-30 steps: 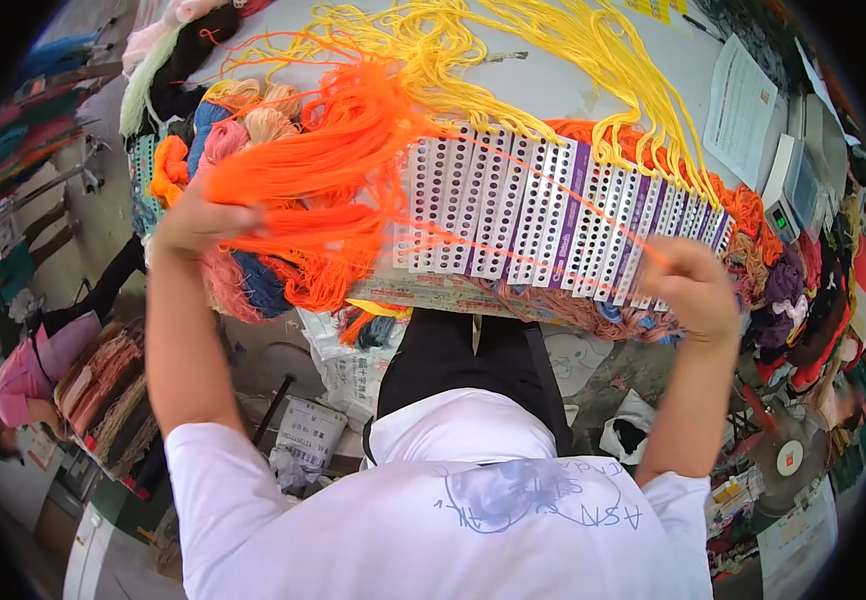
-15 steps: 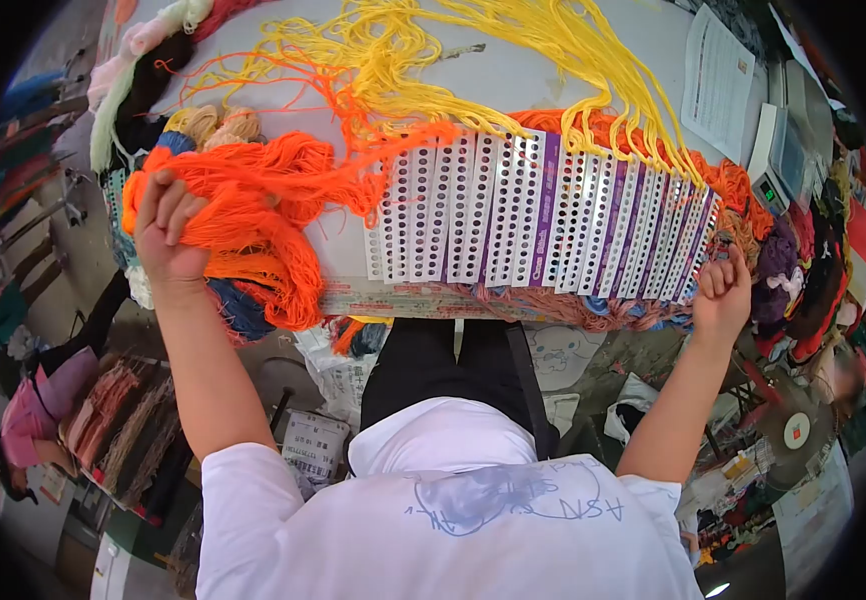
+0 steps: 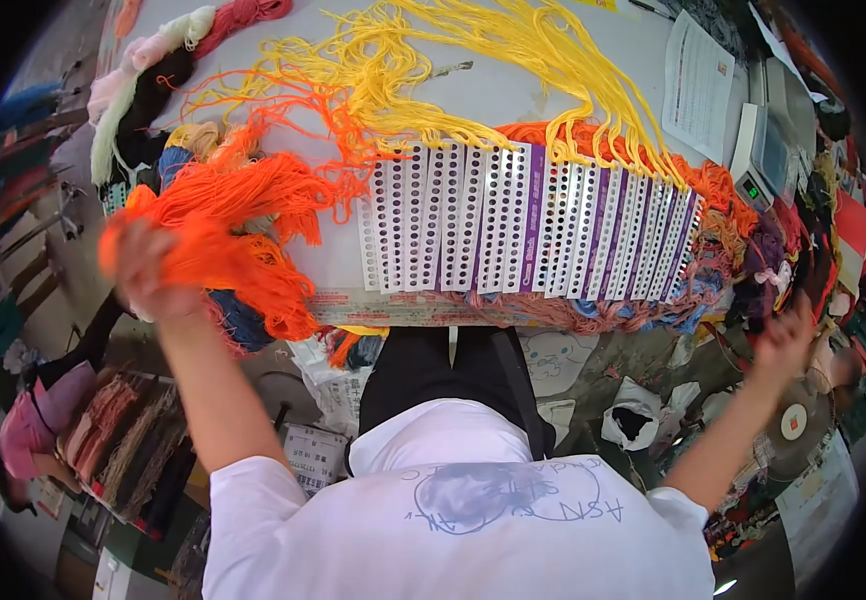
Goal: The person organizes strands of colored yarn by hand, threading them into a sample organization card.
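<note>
My left hand (image 3: 153,268), blurred by motion, is closed on part of the orange yarn (image 3: 253,195) at the table's left front edge. My right hand (image 3: 785,335), also blurred, is off the table's right end, away from the cards; its fingers are smeared. A row of white and purple punched cards (image 3: 528,220) lies overlapping along the front of the table. Yellow threads (image 3: 513,50) run across the table to the tops of the cards, and loose orange strands reach toward the cards' left end.
Pink, white and black skeins (image 3: 158,60) lie at the back left. A printed sheet (image 3: 698,85) and a scale with a green display (image 3: 753,185) are at the right. More coloured yarn hangs beyond it. A person in pink (image 3: 48,420) is at the far left.
My left hand has moved slightly left and down, pulling orange yarn with it. My right hand has moved right and down, away from the cards' right end.
</note>
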Available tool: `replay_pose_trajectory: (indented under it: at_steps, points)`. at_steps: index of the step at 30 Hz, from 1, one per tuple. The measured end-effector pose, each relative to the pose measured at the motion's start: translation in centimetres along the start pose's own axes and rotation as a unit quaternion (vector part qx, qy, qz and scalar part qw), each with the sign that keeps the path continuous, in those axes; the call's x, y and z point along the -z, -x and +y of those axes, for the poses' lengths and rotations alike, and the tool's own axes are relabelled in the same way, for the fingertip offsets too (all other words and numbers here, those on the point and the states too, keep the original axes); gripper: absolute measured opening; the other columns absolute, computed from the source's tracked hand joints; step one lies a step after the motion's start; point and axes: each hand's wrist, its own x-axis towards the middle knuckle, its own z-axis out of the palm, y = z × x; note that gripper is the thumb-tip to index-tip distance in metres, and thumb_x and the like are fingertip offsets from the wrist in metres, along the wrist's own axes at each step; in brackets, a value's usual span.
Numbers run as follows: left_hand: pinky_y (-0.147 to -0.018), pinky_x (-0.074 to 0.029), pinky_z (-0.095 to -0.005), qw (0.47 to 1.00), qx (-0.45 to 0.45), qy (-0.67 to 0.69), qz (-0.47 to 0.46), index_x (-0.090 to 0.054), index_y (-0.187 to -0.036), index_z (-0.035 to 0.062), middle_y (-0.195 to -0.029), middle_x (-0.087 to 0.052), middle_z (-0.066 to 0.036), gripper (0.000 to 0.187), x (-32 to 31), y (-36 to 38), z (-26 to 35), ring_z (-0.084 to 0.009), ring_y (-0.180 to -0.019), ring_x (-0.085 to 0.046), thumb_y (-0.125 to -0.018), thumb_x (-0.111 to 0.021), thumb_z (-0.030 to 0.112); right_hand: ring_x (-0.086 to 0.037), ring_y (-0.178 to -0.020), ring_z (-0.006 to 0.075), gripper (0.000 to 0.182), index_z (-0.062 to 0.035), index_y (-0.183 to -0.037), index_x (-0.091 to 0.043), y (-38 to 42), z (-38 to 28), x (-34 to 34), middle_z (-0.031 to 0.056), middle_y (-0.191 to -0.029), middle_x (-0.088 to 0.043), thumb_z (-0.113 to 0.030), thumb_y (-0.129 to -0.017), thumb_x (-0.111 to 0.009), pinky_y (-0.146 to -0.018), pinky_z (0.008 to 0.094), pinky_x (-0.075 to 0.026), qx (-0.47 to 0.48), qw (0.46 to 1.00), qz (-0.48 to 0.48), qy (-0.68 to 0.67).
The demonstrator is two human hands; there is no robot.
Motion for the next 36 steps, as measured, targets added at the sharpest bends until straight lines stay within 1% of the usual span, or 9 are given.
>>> replay_pose_trajectory:
  at_steps: [1, 2, 6, 15, 16, 22, 27, 31, 36]
  points:
    - [-0.057, -0.046, -0.0218, 0.925, -0.108, -0.303, 0.201, -0.055, -0.118, 0.0013, -0.083, -0.061, -0.002, 0.036, 3.0, 0.9, -3.4, -0.0068, -0.058, -0.05, -0.084, -0.06, 0.01, -0.043, -0.052, 0.0039, 0.022, -0.0006, -0.105, -0.057, 1.1, 5.0, -3.3, -0.0015, -0.069, -0.049, -0.009, -0.085, -0.06, -0.043, 0.0142, -0.032, -0.031, 0.999, -0.04, 0.001]
    - [-0.058, -0.047, -0.0217, 0.905, -0.006, -0.287, 0.314, -0.058, -0.116, 0.0024, -0.101, -0.063, -0.006, 0.034, 2.6, -0.6, -7.3, -0.0095, -0.066, -0.054, -0.084, -0.061, 0.012, -0.048, -0.056, 0.0049, 0.028, 0.0023, -0.11, -0.059, 4.5, 9.7, -10.0, 0.0006, -0.08, -0.059, -0.01, -0.084, -0.061, -0.048, 0.0171, -0.039, -0.054, 0.99, 0.054, 0.117]
    - [-0.056, -0.047, -0.0246, 0.831, 0.195, -0.467, 0.233, -0.063, -0.106, -0.0014, -0.079, -0.063, -0.003, 0.024, 7.2, -4.0, -19.1, -0.0094, -0.061, -0.055, -0.086, -0.06, 0.012, -0.047, -0.057, 0.0036, 0.025, 0.0006, -0.102, -0.068, 11.4, 24.5, -22.3, 0.0005, -0.075, -0.063, -0.016, -0.083, -0.067, -0.051, 0.0176, -0.037, -0.127, 0.947, -0.227, 0.187]
    - [-0.049, -0.046, -0.0302, 0.61, 0.286, -0.719, 0.169, -0.063, -0.088, -0.0067, -0.065, -0.061, -0.01, 0.022, 12.0, -6.0, -24.8, -0.0156, -0.056, -0.061, -0.08, -0.056, 0.013, -0.059, -0.06, 0.0071, 0.01, -0.0021, -0.082, -0.069, 14.2, 35.4, -29.3, 0.0028, -0.07, -0.065, -0.011, -0.078, -0.069, -0.058, 0.0233, -0.047, 0.036, 0.908, -0.219, 0.356]
    - [-0.049, -0.045, -0.0301, 0.596, 0.331, -0.71, 0.176, -0.064, -0.086, -0.0059, -0.065, -0.061, -0.009, 0.02, 12.3, -6.1, -24.9, -0.015, -0.055, -0.06, -0.08, -0.055, 0.011, -0.063, -0.065, 0.0196, 0.009, -0.0052, -0.078, -0.067, 14.3, 35.4, -29.3, 0.0072, -0.078, -0.064, -0.014, -0.075, -0.069, -0.063, 0.0311, -0.049, 0.018, 0.911, -0.216, 0.35]
    - [-0.047, -0.043, -0.0276, 0.762, 0.316, -0.533, 0.191, -0.065, -0.084, -0.0015, -0.064, -0.06, -0.005, 0.009, 12.9, -5.6, -24.3, -0.0123, -0.05, -0.053, -0.082, -0.06, 0.006, -0.062, -0.065, 0.0211, 0.006, -0.0064, -0.08, -0.067, 15.3, 35.3, -28.7, 0.0056, -0.082, -0.062, -0.01, -0.076, -0.066, -0.061, 0.0308, -0.049, 0.187, 0.884, -0.238, 0.355]
    - [-0.05, -0.044, -0.0258, 0.766, 0.307, -0.535, 0.178, -0.065, -0.084, -0.0009, -0.066, -0.061, -0.005, 0.008, 13.0, -6.0, -24.3, -0.012, -0.053, -0.055, -0.083, -0.063, 0.007, -0.061, -0.064, 0.0207, 0.013, -0.0059, -0.089, -0.068, 15.7, 35.8, -27.5, 0.0064, -0.085, -0.061, -0.005, -0.077, -0.063, -0.061, 0.0296, -0.05, 0.256, 0.876, -0.281, 0.297]
    - [-0.058, -0.047, -0.0266, 0.751, 0.203, -0.596, 0.2, -0.065, -0.089, -0.0007, -0.075, -0.063, -0.006, 0.01, 13.7, -5.3, -24.1, -0.0129, -0.063, -0.059, -0.081, -0.061, 0.004, -0.062, -0.07, 0.021, 0.021, -0.0076, -0.096, -0.068, 14.2, 33.6, -27.6, 0.0054, -0.089, -0.06, -0.005, -0.076, -0.062, -0.062, 0.031, -0.051, 0.154, 0.882, -0.33, 0.299]
    - [-0.073, -0.049, -0.0316, 0.892, 0.094, -0.326, 0.298, -0.058, -0.102, -0.0023, -0.095, -0.063, -0.01, 0.025, 11.4, -4.4, -19.3, -0.0163, -0.089, -0.059, -0.082, -0.046, 0.007, -0.06, -0.077, 0.0228, 0.02, -0.0117, -0.094, -0.066, 10.4, 32.0, -28.9, 0.0046, -0.087, -0.054, -0.01, -0.075, -0.06, -0.062, 0.0371, -0.051, 0.306, 0.697, -0.37, 0.533]
